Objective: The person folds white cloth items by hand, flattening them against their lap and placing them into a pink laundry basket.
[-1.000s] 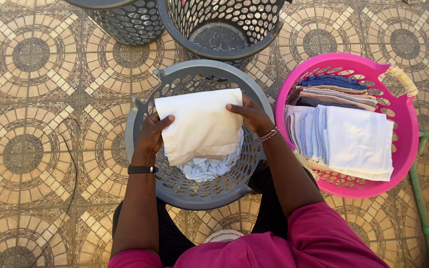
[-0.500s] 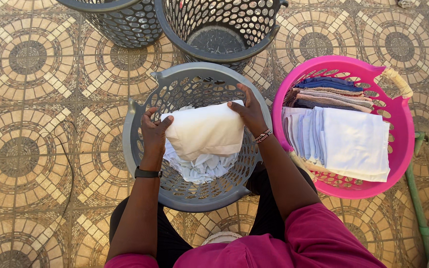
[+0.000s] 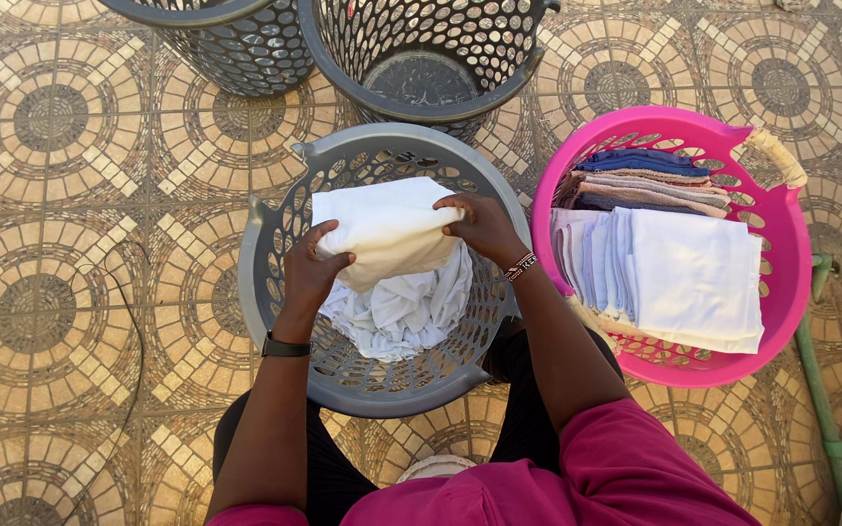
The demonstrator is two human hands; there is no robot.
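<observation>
Grip of both hands (image 3: pixel 397 248) hides the white cloth's (image 3: pixel 387 229) side edges.

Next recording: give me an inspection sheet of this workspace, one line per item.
Surface: patterned tile floor.
Job's things: folded white cloth held over grey basket; crumpled white laundry inside.
Clutter: pink basket with folded stacks; two dark empty baskets.
Hands: left hand and right hand both grip the cloth.
Cables: thin black cable on the floor.
Surroundings: green pipe.
</observation>
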